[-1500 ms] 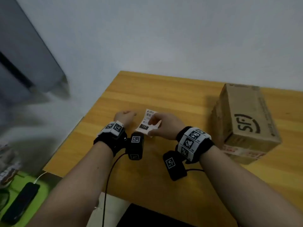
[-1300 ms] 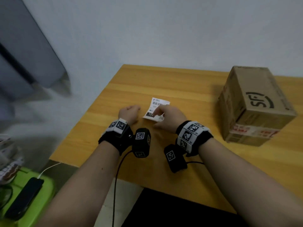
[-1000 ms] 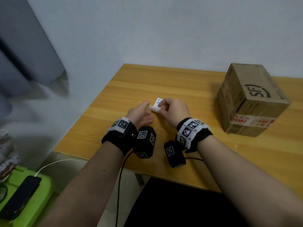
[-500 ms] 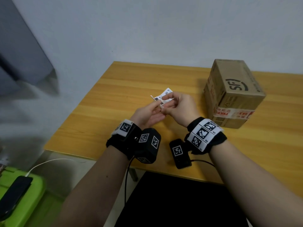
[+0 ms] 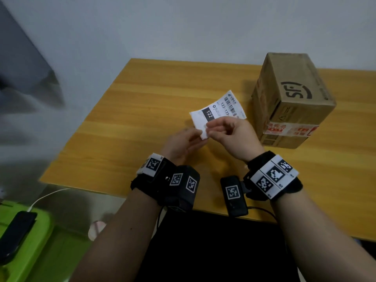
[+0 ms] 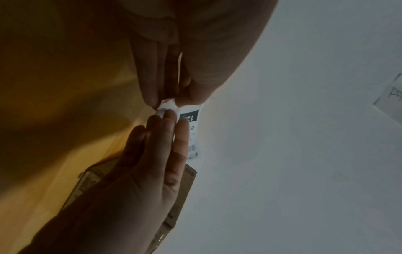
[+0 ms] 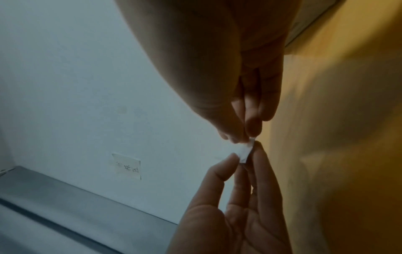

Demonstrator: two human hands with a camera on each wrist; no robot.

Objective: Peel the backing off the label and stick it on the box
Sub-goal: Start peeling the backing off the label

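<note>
A white printed label [image 5: 220, 109] with a barcode and a black "122" block is held above the wooden table [image 5: 142, 110], printed face up. My right hand [image 5: 209, 128] pinches its near edge. My left hand [image 5: 200, 137] pinches the near corner just below that. The left wrist view shows the left hand [image 6: 169, 103] nipping the corner of the label [image 6: 191, 116], with the right hand's fingers [image 6: 174, 123] beside it. A small white part of the label [image 7: 245, 152] shows between both hands' fingertips in the right wrist view. The cardboard box [image 5: 291, 98] stands to the right, untouched.
The table ends at a white wall behind. A green bin [image 5: 30, 241] carrying a black phone [image 5: 14, 233] and a white cable sits on the floor at lower left. A paper note [image 7: 127, 165] is taped to the wall. A grey panel stands at the far left.
The label has left the tabletop and risen. My left hand moved from the table to its corner, and the printed face now shows more fully.
</note>
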